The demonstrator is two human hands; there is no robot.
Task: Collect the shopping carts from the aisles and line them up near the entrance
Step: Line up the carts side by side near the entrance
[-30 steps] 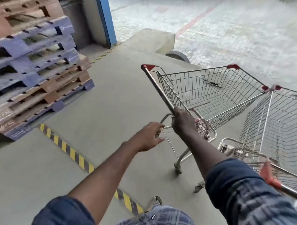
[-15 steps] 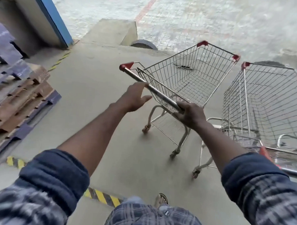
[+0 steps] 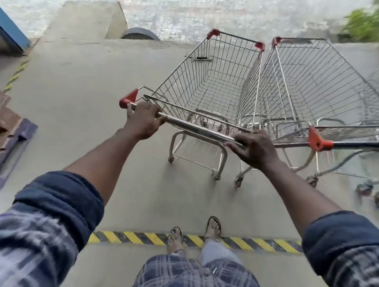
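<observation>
Judging by the paved yard (image 3: pixel 189 12) along the top of the frame, the concrete floor (image 3: pixel 89 86) filling most of the view is at or near the entrance. If so, the fetching of this cart is over and the lining-up is under way.

The held cart (image 3: pixel 208 84) stands in the centre of the frame, its basket empty and its nose pointing toward the top. The second cart (image 3: pixel 304 83) is parked to its right, facing the same way. Their front corners almost meet at the upper centre, and I cannot tell whether they touch. The rear of the held cart sits slightly to the left, so it is close to parallel but probably needs a small swing to sit square.

Blurred wheels (image 3: pixel 373 192) at the right edge suggest a 3rd cart, though too little shows to be sure. That makes at least 2 carts in the row. How many are left in the aisles cannot be seen from here.

Stacked pallets (image 3: pixel 6 124) fill the left edge, and a yellow-and-black floor stripe (image 3: pixel 138 238) crosses the bottom centre under the person's feet.

The handle bar (image 3: pixel 195 125) slants across the middle of the frame. The left hand (image 3: pixel 143 120) grips it near its red end cap, fingers (image 3: pixel 152 109) wrapped over the tube. The right hand (image 3: pixel 256 149) holds the other end, its fingers (image 3: pixel 233 145) curled across the bar, just beside the second cart's handle (image 3: pixel 356 145).

What is left, as I read it, is to straighten the cart and let go.
</observation>
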